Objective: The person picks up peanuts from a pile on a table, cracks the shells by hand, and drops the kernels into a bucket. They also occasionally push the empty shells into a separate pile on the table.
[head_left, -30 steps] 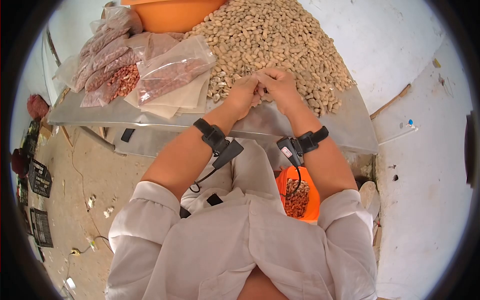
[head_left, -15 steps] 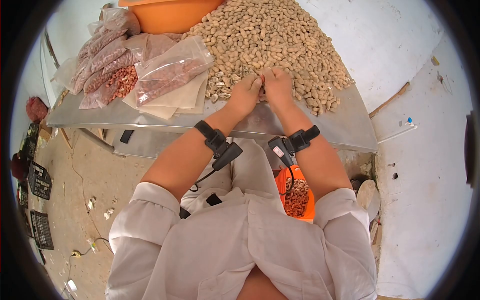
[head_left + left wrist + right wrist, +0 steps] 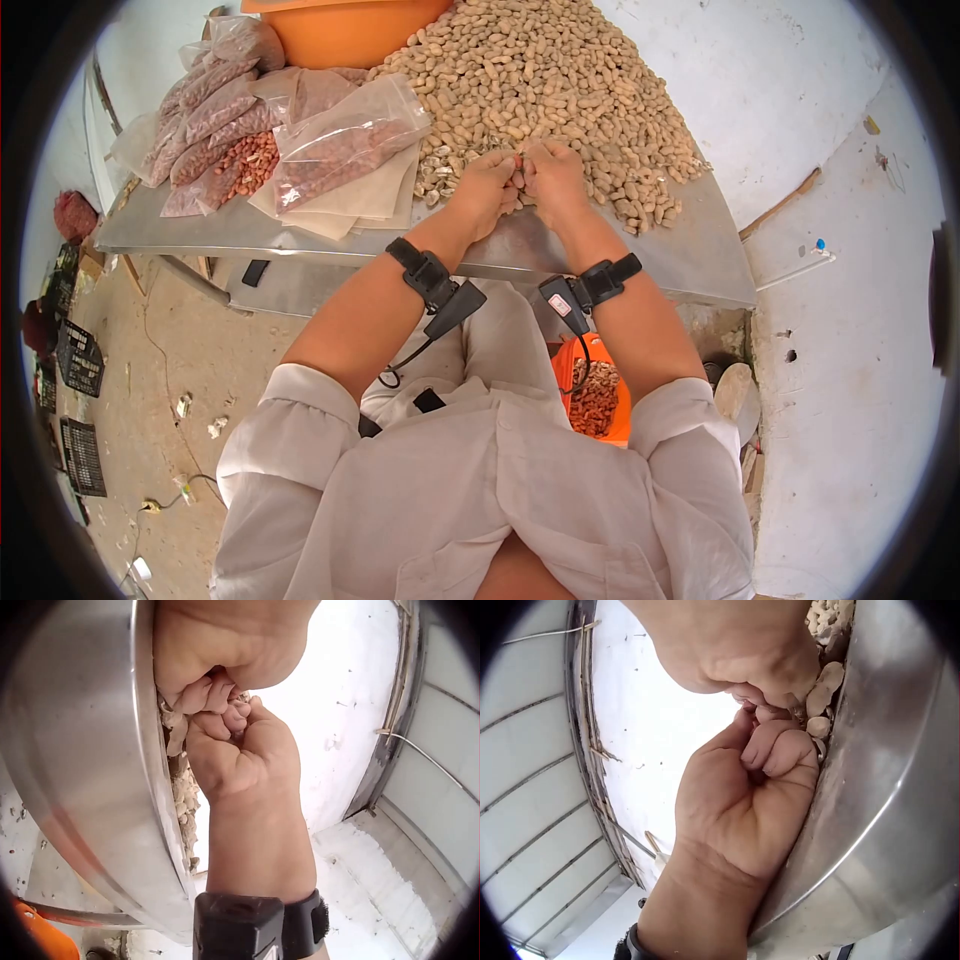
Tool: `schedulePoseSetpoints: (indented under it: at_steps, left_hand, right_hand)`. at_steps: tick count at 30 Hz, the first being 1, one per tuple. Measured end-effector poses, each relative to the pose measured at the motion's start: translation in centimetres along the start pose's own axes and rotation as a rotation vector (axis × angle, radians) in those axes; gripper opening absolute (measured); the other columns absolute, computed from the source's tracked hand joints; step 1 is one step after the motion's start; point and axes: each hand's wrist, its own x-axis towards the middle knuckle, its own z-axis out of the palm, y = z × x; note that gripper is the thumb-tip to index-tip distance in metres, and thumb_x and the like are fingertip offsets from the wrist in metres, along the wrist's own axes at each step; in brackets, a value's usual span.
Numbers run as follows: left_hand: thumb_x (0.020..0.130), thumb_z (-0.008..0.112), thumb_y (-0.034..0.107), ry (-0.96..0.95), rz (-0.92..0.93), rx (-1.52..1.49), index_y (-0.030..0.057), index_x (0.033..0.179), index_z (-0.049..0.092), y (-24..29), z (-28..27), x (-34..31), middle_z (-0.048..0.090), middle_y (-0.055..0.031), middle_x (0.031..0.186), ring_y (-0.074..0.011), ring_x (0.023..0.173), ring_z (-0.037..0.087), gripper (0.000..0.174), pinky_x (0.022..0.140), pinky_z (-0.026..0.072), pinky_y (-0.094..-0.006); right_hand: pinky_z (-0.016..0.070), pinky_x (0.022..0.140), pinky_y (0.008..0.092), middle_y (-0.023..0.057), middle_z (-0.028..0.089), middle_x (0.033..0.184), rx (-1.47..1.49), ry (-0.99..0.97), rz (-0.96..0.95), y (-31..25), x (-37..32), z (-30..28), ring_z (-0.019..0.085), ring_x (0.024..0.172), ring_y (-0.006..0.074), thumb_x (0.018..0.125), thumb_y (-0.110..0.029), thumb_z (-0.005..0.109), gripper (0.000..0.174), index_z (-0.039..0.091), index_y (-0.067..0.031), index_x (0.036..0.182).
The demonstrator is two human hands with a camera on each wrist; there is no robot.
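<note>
Close together over the front of a heap of unshelled peanuts [image 3: 560, 90], the left hand [image 3: 483, 192] and right hand [image 3: 556, 182] meet at their fingertips. A small reddish peanut [image 3: 519, 161] shows between them, pinched by both hands; the fingers hide most of it. In the left wrist view the right hand [image 3: 244, 754] has its fingers curled inward against those of the left hand [image 3: 229, 645]. From the right wrist, the left hand [image 3: 742, 795] shows curled fingers, with the right hand [image 3: 742, 652] above it. Loose shells [image 3: 821, 697] lie beside the fingers.
Bags of red kernels [image 3: 215, 105] and a flatter clear bag [image 3: 350, 145] lie at the left of the metal table [image 3: 330, 240]. An orange basin [image 3: 350, 35] stands behind them. Below the table, an orange container [image 3: 622, 405] holds reddish pieces. A wall [image 3: 850, 330] rises at right.
The right wrist has turned and its hand has shifted slightly left since the earliest frame. Both hands remain together, with the fingers rearranged and the reddish peanut now showing between them.
</note>
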Motion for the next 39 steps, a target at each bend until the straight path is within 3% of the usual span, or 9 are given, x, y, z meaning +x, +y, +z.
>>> schedulePoseSetpoints:
  at_steps: [10, 17, 19, 22, 26, 31, 34, 37, 39]
  left_hand:
    - [0.093, 0.039, 0.013, 0.085, -0.055, -0.264, 0.0076, 0.079, 0.048, 0.4, -0.3, 0.2, 0.046, -0.0006, 0.067, -0.0067, 0.049, 0.035, 0.017, 0.042, 0.0287, -0.0198]
    - [0.094, 0.039, 0.014, 0.070, -0.051, -0.344, 0.0065, 0.079, 0.049, 0.4, -0.8, 0.6, 0.045, -0.0002, 0.066, -0.0069, 0.048, 0.035, 0.019, 0.042, 0.0297, -0.0188]
    - [0.095, 0.038, 0.016, 0.029, -0.010, -0.347, 0.0068, 0.089, 0.050, 0.4, -1.1, 0.7, 0.045, -0.0008, 0.066, -0.0070, 0.049, 0.035, 0.017, 0.042, 0.0302, -0.0187]
    - [0.097, 0.036, 0.018, 0.100, 0.052, -0.406, 0.0097, 0.107, 0.049, 0.6, -1.0, 0.6, 0.045, -0.0020, 0.068, -0.0071, 0.050, 0.036, 0.018, 0.043, 0.0312, -0.0187]
    - [0.096, 0.040, 0.020, 0.202, 0.141, -0.490, 0.0155, 0.123, 0.043, 1.1, -0.6, 0.0, 0.047, -0.0036, 0.070, -0.0075, 0.051, 0.036, 0.028, 0.044, 0.0325, -0.0185]
    - [0.091, 0.051, 0.014, 0.093, 0.125, -0.355, 0.0070, 0.116, 0.049, 1.2, -0.7, 0.0, 0.050, -0.0025, 0.072, -0.0067, 0.052, 0.039, 0.026, 0.044, 0.0324, -0.0182]
    - [0.087, 0.057, 0.010, 0.047, 0.142, -0.173, 0.0017, 0.107, 0.055, 0.9, -0.3, -0.1, 0.053, -0.0020, 0.074, -0.0057, 0.052, 0.040, 0.021, 0.044, 0.0320, -0.0183]
    - [0.084, 0.061, 0.007, 0.046, 0.171, -0.065, -0.0003, 0.099, 0.059, 0.6, -0.1, -0.1, 0.056, -0.0019, 0.075, -0.0051, 0.052, 0.041, 0.017, 0.043, 0.0313, -0.0184]
    - [0.082, 0.063, 0.007, 0.051, 0.174, -0.034, -0.0005, 0.097, 0.060, 0.3, -0.2, 0.0, 0.058, -0.0018, 0.076, -0.0049, 0.052, 0.042, 0.017, 0.044, 0.0310, -0.0184]
  right_hand:
    - [0.0307, 0.045, 0.0228, 0.0021, 0.049, 0.059, -0.122, -0.138, -0.042, -0.1, 0.0, -0.4, 0.041, 0.051, 0.0081, 0.085, -0.014, 0.053, 0.025, 0.052, -0.0032, 0.064]
    - [0.0277, 0.042, 0.0199, -0.0023, 0.047, 0.059, -0.255, -0.164, -0.144, -0.1, 0.1, 0.1, 0.040, 0.050, 0.0053, 0.086, -0.017, 0.055, 0.018, 0.058, -0.0036, 0.073]
    - [0.0282, 0.043, 0.0205, -0.0021, 0.046, 0.059, -0.328, -0.155, -0.147, -0.6, 0.0, 0.7, 0.040, 0.051, 0.0055, 0.085, -0.017, 0.056, 0.020, 0.058, -0.0023, 0.073]
    - [0.0383, 0.053, 0.0234, 0.0035, 0.052, 0.066, -0.331, -0.096, -0.151, -1.7, -0.8, 1.8, 0.048, 0.059, 0.0103, 0.084, -0.010, 0.052, 0.014, 0.057, 0.0032, 0.083]
    - [0.0418, 0.057, 0.0245, 0.0053, 0.052, 0.073, -0.041, -0.165, -0.016, 0.6, 2.1, -1.0, 0.049, 0.061, 0.0134, 0.082, -0.004, 0.048, 0.017, 0.053, 0.0025, 0.097]
    - [0.0459, 0.063, 0.0258, 0.0064, 0.054, 0.078, 0.028, -0.137, -0.025, 0.6, 1.4, -1.7, 0.053, 0.066, 0.0141, 0.081, 0.004, 0.045, 0.021, 0.052, 0.0019, 0.101]
    - [0.0465, 0.065, 0.0236, 0.0076, 0.057, 0.083, 0.005, -0.196, -0.145, 0.3, 0.4, -1.8, 0.055, 0.072, 0.0125, 0.081, 0.008, 0.046, 0.022, 0.052, 0.0025, 0.101]
    - [0.0454, 0.064, 0.0206, 0.0081, 0.059, 0.090, 0.068, -0.164, -0.215, 0.5, -0.7, -2.1, 0.056, 0.076, 0.0107, 0.080, 0.005, 0.053, 0.020, 0.054, 0.0026, 0.099]
    - [0.0451, 0.062, 0.0201, 0.0066, 0.060, 0.088, -0.070, -0.135, -0.218, 1.3, -0.4, -3.0, 0.056, 0.072, 0.0100, 0.079, 0.002, 0.056, 0.016, 0.058, 0.0020, 0.095]
